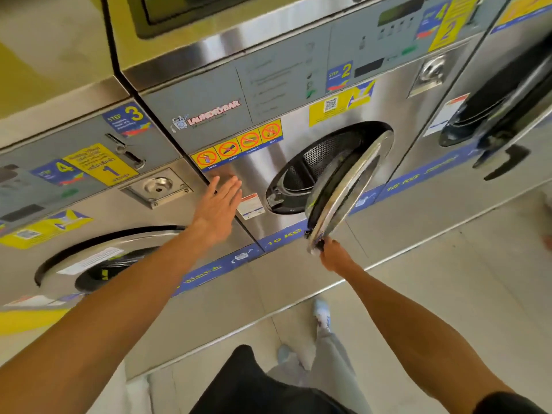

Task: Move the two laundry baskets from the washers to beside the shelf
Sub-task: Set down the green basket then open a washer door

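Head view shows a row of steel washers (298,264) that fills most of the frame, from the left edge to the upper right, and no laundry basket or shelf is visible anywhere, so I cannot tell where they are. Left washer (89,234) is cut off by the left edge, and its round door (98,258) looks shut, partly hidden behind the left forearm. Middle washer (268,162) has its door (343,192) swung open toward the camera, in the centre right of the frame. Behind this door the drum (316,162) is dark with small holes, and I see nothing inside the part that shows. At the right edge, another washer with a dark door (501,115) is blurred and cut off. Below, in the lower centre, pale floor tiles (448,279), grey trousers and light shoes (322,315) of the person appear. Left hand (218,204) is spread flat, fingers together, close to the steel front of the middle washer; whether it touches is not clear. Right hand (333,255) is closed on the lower edge of the open door. Stickers (236,147) with red prohibition signs are too blurred to read.
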{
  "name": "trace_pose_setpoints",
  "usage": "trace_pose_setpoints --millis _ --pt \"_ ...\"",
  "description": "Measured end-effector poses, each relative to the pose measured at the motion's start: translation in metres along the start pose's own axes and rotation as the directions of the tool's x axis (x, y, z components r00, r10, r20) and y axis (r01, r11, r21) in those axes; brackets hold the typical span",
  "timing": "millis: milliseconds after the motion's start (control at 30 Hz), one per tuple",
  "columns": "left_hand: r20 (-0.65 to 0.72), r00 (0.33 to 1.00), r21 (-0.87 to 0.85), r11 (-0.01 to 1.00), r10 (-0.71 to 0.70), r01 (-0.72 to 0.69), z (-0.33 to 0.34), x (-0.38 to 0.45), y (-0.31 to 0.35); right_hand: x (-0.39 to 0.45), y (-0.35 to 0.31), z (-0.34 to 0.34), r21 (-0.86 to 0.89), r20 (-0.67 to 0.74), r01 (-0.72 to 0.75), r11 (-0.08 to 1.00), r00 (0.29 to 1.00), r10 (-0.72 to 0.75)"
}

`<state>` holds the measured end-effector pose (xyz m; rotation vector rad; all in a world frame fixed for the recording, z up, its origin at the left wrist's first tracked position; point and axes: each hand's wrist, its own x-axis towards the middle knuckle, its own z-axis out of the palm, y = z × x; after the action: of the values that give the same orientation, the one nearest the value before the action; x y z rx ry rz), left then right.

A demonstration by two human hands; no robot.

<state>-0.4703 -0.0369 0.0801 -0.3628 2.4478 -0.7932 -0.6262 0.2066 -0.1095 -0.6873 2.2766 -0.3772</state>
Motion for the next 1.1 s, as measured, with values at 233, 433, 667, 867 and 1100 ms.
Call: trace_pose_setpoints --millis 233,433,667,867,1100 --pt "0.089 0.994 -0.246 0.966 -0.062 0.082 -0.008 0.006 0.01 -0.04 0.083 -0.018 -0.154 -0.062 -0.091 0.984 0.995 0.082" --pt "0.163 0.981 -0.456 0.874 -0.104 0.168 -0.028 0.015 0.027 -0.075 0.147 -0.051 -0.168 -0.167 -0.164 0.972 0.977 0.136" --pt "0.153 0.977 -0.482 0.853 -0.145 0.202 -0.029 0.019 0.029 -0.103 0.194 -0.073 -0.109 -0.296 -0.203 0.973 0.941 0.163" --pt "0.143 0.973 -0.548 0.804 -0.181 0.23 -0.041 0.014 0.029 -0.107 0.218 -0.095 -0.082 -0.292 -0.172 0.982 0.946 0.141" --pt "0.157 0.962 -0.633 0.725 -0.224 0.272 -0.047 0.0 0.042 -0.109 0.217 -0.11 -0.126 -0.17 -0.11 0.986 0.982 0.087"
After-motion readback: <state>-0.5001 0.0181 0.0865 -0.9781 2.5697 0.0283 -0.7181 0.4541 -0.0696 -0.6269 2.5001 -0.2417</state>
